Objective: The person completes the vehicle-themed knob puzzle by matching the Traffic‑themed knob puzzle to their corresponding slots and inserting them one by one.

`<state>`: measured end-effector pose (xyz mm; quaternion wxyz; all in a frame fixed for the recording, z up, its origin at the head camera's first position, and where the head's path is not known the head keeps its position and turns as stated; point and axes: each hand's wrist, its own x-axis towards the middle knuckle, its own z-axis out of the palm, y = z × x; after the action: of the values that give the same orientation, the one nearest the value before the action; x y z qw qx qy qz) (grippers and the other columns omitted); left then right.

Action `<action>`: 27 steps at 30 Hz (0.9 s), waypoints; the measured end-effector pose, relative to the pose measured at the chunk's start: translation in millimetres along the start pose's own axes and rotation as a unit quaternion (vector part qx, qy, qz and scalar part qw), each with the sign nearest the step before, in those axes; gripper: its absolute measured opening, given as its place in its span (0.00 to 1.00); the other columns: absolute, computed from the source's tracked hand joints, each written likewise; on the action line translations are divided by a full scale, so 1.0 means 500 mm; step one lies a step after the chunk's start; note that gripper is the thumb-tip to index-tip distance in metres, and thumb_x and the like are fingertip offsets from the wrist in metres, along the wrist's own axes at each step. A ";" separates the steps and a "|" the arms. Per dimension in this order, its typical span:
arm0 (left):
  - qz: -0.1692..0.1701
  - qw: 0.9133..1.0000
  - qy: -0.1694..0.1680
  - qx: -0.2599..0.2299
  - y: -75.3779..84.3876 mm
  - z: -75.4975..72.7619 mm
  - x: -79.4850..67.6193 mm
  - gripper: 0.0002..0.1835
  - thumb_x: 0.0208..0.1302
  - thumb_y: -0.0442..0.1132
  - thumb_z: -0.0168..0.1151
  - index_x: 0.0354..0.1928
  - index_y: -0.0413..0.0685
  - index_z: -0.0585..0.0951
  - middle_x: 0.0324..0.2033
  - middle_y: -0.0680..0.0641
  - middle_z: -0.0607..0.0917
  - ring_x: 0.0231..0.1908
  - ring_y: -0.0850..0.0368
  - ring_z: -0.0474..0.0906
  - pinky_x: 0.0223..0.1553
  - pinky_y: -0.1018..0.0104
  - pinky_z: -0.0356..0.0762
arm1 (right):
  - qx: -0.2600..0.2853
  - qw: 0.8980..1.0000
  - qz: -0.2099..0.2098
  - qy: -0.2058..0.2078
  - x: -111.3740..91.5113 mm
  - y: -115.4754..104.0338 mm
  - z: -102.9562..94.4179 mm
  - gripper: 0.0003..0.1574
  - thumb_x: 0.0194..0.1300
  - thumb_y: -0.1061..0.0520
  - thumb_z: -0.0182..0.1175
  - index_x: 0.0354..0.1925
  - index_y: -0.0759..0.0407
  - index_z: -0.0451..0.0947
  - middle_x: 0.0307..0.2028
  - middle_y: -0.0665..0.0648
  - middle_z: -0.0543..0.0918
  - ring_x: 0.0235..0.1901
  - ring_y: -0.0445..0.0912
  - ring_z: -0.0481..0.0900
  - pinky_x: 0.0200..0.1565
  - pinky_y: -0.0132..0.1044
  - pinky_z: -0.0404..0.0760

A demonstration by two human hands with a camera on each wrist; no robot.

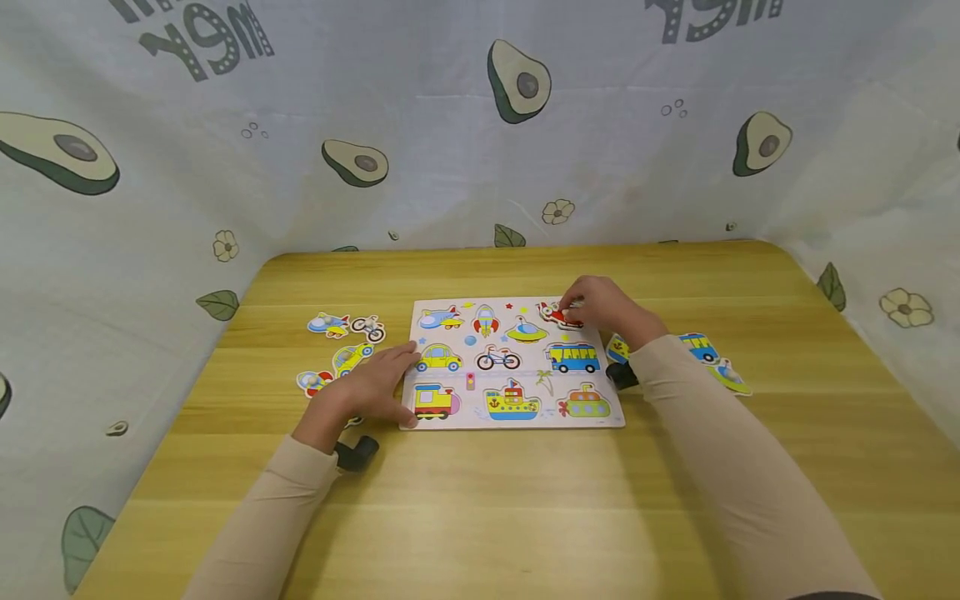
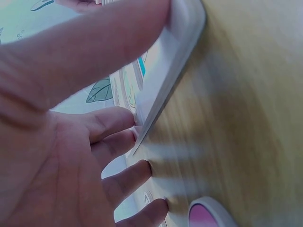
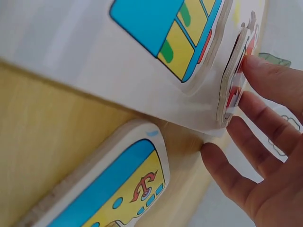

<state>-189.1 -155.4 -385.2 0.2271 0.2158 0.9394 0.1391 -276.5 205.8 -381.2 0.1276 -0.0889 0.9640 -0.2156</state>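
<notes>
In the head view we see a puzzle board [image 1: 472,408] lying on the wooden table [image 1: 487,517], and the right hand [image 1: 603,307] pinching the red helicopter piece [image 1: 558,316] at the board's far right corner. The left hand [image 1: 377,385] is spread wide at the board's left edge, its thumb by the near corner. Beside that hand we find a plane piece [image 1: 328,325], a bicycle piece [image 1: 368,328] and a yellow car piece [image 1: 351,358]; to the right of the board lie a bus piece [image 1: 699,347] and a saucer piece [image 1: 726,377]. In the left wrist view we see the thumb over the board's corner, fingers apart, and part of a pink-topped piece [image 2: 203,215] near them. In the right wrist view we see thumb and fingers narrow on the helicopter piece; we cannot tell whether it sits fully down. A boat piece [image 3: 128,184] with an anchor lies just beside the board.
</notes>
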 end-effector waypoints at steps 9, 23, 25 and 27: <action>-0.004 1.000 -0.004 -0.001 0.008 -0.001 -0.003 0.54 0.52 0.49 0.75 0.76 0.42 0.57 0.79 0.42 0.52 0.78 0.39 0.48 0.76 0.40 0.51 | -0.018 1.000 -0.018 0.005 0.005 0.009 0.005 0.13 0.68 0.59 0.61 0.48 0.61 0.86 0.54 0.64 0.78 0.52 0.58 0.73 0.57 0.52 0.78; -0.001 1.000 0.004 -0.003 0.003 0.001 -0.005 0.54 0.52 0.49 0.75 0.76 0.42 0.57 0.79 0.41 0.53 0.77 0.38 0.48 0.76 0.39 0.50 | -0.011 1.000 -0.013 0.001 0.007 0.008 0.007 0.14 0.70 0.59 0.59 0.50 0.60 0.85 0.58 0.65 0.74 0.56 0.59 0.70 0.61 0.54 0.76; -0.002 1.000 0.004 -0.005 0.004 0.002 -0.005 0.54 0.52 0.48 0.75 0.76 0.42 0.57 0.79 0.41 0.52 0.77 0.38 0.48 0.76 0.39 0.50 | -0.021 0.999 -0.029 -0.001 0.005 0.012 0.006 0.15 0.70 0.58 0.59 0.51 0.60 0.84 0.59 0.66 0.73 0.58 0.60 0.70 0.62 0.55 0.75; -0.001 1.000 0.003 -0.006 0.005 0.004 -0.006 0.54 0.52 0.48 0.75 0.76 0.42 0.57 0.79 0.41 0.52 0.77 0.38 0.48 0.76 0.39 0.50 | -0.029 0.999 -0.040 -0.002 -0.001 0.018 0.003 0.17 0.70 0.59 0.58 0.55 0.59 0.82 0.61 0.66 0.73 0.60 0.61 0.70 0.64 0.58 0.73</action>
<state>-184.8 -154.5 -384.8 0.2262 0.2129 0.9393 0.1455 -276.6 213.6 -386.3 0.1182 -0.1313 0.9652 -0.1927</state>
